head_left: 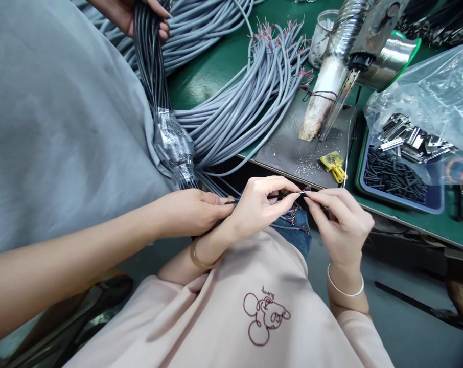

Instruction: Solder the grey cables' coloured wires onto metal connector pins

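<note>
My left hand (268,199) pinches a thin black cable (276,196) near its end, thumb against fingers. Close beside it, my right hand (341,217) is closed in a pinch at the cable's tip, where small bare wire ends show; exactly what its fingertips cover is too small to make out. Another person's hand (201,209) reaches in from the left and grips black cable just behind my left wrist. Below my hands, cable ends with small connectors (293,217) lie over my jeans.
Another person's hand (158,18) holds a plastic-wrapped black cable bundle (174,138). Grey cables (235,117) spread over the green table (201,76). A soldering iron (341,105) on a stand, a solder spool (388,64), a yellow clip (334,166) and a blue tray (438,202) of black tubes are on the right.
</note>
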{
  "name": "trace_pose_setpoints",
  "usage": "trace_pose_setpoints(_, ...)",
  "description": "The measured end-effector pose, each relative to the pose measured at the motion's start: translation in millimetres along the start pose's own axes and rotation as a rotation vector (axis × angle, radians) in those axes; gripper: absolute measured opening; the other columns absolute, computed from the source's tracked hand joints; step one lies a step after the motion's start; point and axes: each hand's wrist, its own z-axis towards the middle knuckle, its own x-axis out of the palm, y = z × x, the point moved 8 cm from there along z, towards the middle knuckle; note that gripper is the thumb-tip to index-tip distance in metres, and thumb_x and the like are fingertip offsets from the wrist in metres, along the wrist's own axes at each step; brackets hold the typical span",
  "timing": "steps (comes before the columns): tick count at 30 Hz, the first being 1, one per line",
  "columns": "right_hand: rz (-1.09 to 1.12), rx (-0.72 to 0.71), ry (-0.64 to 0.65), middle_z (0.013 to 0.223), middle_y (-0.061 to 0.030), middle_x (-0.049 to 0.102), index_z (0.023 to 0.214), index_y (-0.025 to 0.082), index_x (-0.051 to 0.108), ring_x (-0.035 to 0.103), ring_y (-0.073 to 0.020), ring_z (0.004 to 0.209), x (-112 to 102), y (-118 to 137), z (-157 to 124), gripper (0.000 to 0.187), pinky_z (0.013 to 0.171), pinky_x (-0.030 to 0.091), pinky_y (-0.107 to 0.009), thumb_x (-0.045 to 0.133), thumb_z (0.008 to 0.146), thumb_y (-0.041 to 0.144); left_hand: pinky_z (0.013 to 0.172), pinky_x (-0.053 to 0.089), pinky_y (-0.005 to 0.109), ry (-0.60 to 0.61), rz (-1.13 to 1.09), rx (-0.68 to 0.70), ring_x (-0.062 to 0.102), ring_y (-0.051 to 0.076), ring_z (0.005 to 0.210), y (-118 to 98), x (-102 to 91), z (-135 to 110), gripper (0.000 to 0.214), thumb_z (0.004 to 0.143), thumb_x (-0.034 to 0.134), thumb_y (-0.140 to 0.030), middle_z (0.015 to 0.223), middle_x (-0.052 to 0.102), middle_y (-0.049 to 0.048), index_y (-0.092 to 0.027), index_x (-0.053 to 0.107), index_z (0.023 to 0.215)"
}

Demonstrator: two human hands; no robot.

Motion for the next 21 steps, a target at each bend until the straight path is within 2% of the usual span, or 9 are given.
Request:
trace_pose_setpoints(7, -0.032, -0.01, 0.037, 0.089, -0.0018, 0.072, 0.098, 0.023, 0.064, 0.07, -0.0135, 0.082, 17.9, -7.2, 0.3, 0.008, 0.073, 0.053, -0.025, 0.063, 0.095, 0.016, 0.06, 0.047, 0.021, 0.014, -0.04, -0.082, 0.062, 0.01, 0.064, 14.6, 8.3, 2.0, 0.011, 0.09, 0.065, -0.02, 0.079, 0.074, 0.0028, -0.014, 0.074, 0.089)
trace_pose_setpoints(10, 0.025, 0.131, 0.063, 0.083, -0.0005, 0.069, 0.098, 0.022, 0.061, 0.067, -0.0115, 0.071, 24.7, -19.3, -2.7, 0.002, 0.064, 0.051, -0.023, 0.06, 0.097, 0.023, 0.063, 0.049, 0.022, 0.031, -0.08, -0.117, 0.064, 0.011, 0.069, 19.9, 10.3, 2.6, 0.013, 0.092, 0.065, -0.024, 0.085, 0.075, 0.0047, -0.014, 0.073, 0.091)
trace_pose_setpoints(13, 0.298, 0.328, 0.138, 0.07, 0.0037, 0.061, 0.095, 0.022, 0.059, 0.058, -0.0081, 0.054, 36.3, -33.3, -7.2, 0.011, 0.051, 0.045, -0.021, 0.059, 0.098, 0.033, 0.063, 0.051, 0.023, 0.085, -0.174, -0.152, 0.064, 0.012, 0.069, 23.1, 17.9, 4.8, 0.017, 0.092, 0.066, -0.029, 0.086, 0.075, 0.0056, -0.014, 0.074, 0.092)
trace_pose_setpoints(15, 0.452, 0.407, 0.176, 0.062, 0.006, 0.056, 0.09, 0.021, 0.059, 0.052, -0.007, 0.048, 41.1, -37.8, -7.9, 0.017, 0.046, 0.041, -0.02, 0.062, 0.096, 0.037, 0.061, 0.051, 0.023, 0.126, -0.219, -0.18, 0.065, 0.012, 0.068, 24.9, 23.3, 6.2, 0.021, 0.093, 0.066, -0.034, 0.085, 0.075, 0.0059, -0.015, 0.074, 0.091)
trace_pose_setpoints(16, 0.476, 0.431, 0.154, 0.06, 0.0062, 0.055, 0.087, 0.021, 0.061, 0.051, -0.0067, 0.047, 38.7, -40.4, -7.0, 0.019, 0.044, 0.04, -0.02, 0.064, 0.094, 0.038, 0.06, 0.051, 0.024, 0.145, -0.224, -0.189, 0.066, 0.012, 0.069, 25.9, 23.8, 6.3, 0.022, 0.093, 0.065, -0.036, 0.085, 0.075, 0.0059, -0.016, 0.074, 0.091)
trace_pose_setpoints(18, 0.437, 0.465, 0.027, 0.061, 0.005, 0.057, 0.091, 0.021, 0.067, 0.051, -0.0071, 0.047, 24.4, -47.3, -4.4, 0.017, 0.043, 0.037, -0.02, 0.067, 0.093, 0.038, 0.06, 0.052, 0.025, 0.162, -0.207, -0.197, 0.069, 0.014, 0.074, 29.6, 14.5, 3.8, 0.026, 0.096, 0.062, -0.041, 0.084, 0.074, 0.0055, -0.017, 0.073, 0.094)
trace_pose_setpoints(20, 0.377, 0.481, -0.107, 0.067, 0.0026, 0.063, 0.106, 0.022, 0.071, 0.054, -0.0085, 0.051, 8.0, -52.9, -3.3, 0.021, 0.043, 0.038, -0.021, 0.067, 0.092, 0.038, 0.06, 0.052, 0.026, 0.192, -0.183, -0.204, 0.071, 0.015, 0.079, 37.9, -7.7, -4.4, 0.031, 0.099, 0.055, -0.044, 0.083, 0.073, 0.0051, -0.017, 0.071, 0.096)
trace_pose_setpoints(21, 0.365, 0.487, -0.127, 0.071, 0.0013, 0.066, 0.113, 0.023, 0.07, 0.056, -0.009, 0.053, 4.0, -54.6, -3.1, 0.026, 0.043, 0.038, -0.021, 0.068, 0.092, 0.038, 0.058, 0.052, 0.026, 0.212, -0.177, -0.214, 0.072, 0.016, 0.079, 44.4, -22.5, -10.6, 0.037, 0.102, 0.05, -0.045, 0.08, 0.071, 0.0048, -0.015, 0.071, 0.096)
